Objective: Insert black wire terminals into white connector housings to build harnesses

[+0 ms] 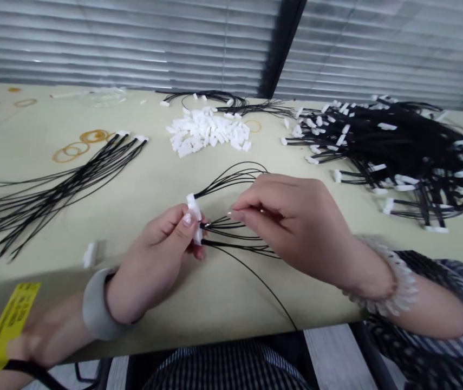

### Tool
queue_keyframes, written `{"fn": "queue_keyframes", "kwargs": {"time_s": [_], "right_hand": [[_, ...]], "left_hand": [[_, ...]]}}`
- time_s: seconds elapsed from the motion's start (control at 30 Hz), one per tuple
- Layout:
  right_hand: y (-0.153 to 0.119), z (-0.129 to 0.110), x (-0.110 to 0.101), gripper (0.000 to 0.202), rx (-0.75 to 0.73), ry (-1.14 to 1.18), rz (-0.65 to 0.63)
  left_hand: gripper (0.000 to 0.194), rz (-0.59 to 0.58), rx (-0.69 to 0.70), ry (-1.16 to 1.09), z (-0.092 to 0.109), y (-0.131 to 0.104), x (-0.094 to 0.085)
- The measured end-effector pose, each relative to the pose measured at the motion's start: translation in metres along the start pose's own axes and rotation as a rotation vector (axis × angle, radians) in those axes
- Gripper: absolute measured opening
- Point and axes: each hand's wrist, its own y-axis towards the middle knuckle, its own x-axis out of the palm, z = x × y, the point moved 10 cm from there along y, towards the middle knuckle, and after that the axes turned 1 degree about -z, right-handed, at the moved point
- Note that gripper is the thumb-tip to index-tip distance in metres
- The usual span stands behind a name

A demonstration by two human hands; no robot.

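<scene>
Gripping a white connector [193, 205], the left hand [162, 249] has its thumb across the near face and the other fingers behind it. The connector's upper end juts clear above the thumb, and its lower end shows beneath. Black wires [204, 191] leave its right side in three groups and run toward the right hand [296, 219], which covers part of them. That hand's thumb and forefinger are pinched narrow, to the right of the connector and apart from it; a small pale tip shows there, but whether it is a wire end or a nail I cannot tell. One wire trails down to the table's [223, 309] near edge. A loose connector [90, 255] lies to the left of the left hand, near its wrist.
</scene>
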Motion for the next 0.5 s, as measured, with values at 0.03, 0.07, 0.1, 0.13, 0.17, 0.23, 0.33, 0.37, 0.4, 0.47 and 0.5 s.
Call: {"fn": "queue_keyframes", "kwargs": {"time_s": [0.03,0.07,0.1,0.13,0.17,0.23,0.33,0.37,0.4,0.47,0.5], "right_hand": [[-0.0007,0.0021,0.0023,0.009,0.004,-0.008,0.006],[-0.0011,0.0035,0.0031,0.010,0.010,-0.014,0.017],[-0.0012,0.0039,0.0032,0.010,0.012,-0.021,0.027],[-0.0010,0.0042,0.0029,0.010,0.017,-0.028,0.036],[-0.0006,0.0040,0.0024,0.011,0.019,-0.034,0.044],[0.0002,0.0031,0.0019,0.011,0.018,-0.042,0.054],[0.0007,0.0008,0.0037,0.011,-0.003,-0.029,0.051],[0.0007,0.0002,0.0043,0.012,-0.010,-0.025,0.051],[0.0007,-0.0003,0.0047,0.012,-0.016,-0.024,0.053],[0.0007,-0.0008,0.0048,0.012,-0.026,-0.030,0.060],[0.0008,-0.0009,0.0045,0.012,-0.028,-0.033,0.064]], "left_hand": [[0.022,-0.008,0.010,0.015,0.0014,-0.0002,0.0007],[0.022,-0.010,0.017,0.029,0.0028,-0.0005,0.0010],[0.022,-0.008,0.021,0.040,0.0038,-0.0008,0.0009],[0.022,-0.004,0.024,0.048,0.0046,-0.0010,0.0005],[0.022,0.000,0.023,0.055,0.0049,-0.0011,0.0001],[0.023,0.000,0.024,0.068,0.0051,-0.0011,0.0002],[0.023,-0.011,0.036,0.082,0.0052,-0.0009,0.0014],[0.023,-0.013,0.039,0.085,0.0051,-0.0009,0.0016],[0.023,-0.015,0.042,0.087,0.0051,-0.0011,0.0017],[0.023,-0.017,0.048,0.088,0.0052,-0.0015,0.0016],[0.023,-0.019,0.050,0.090,0.0055,-0.0017,0.0017]]}}
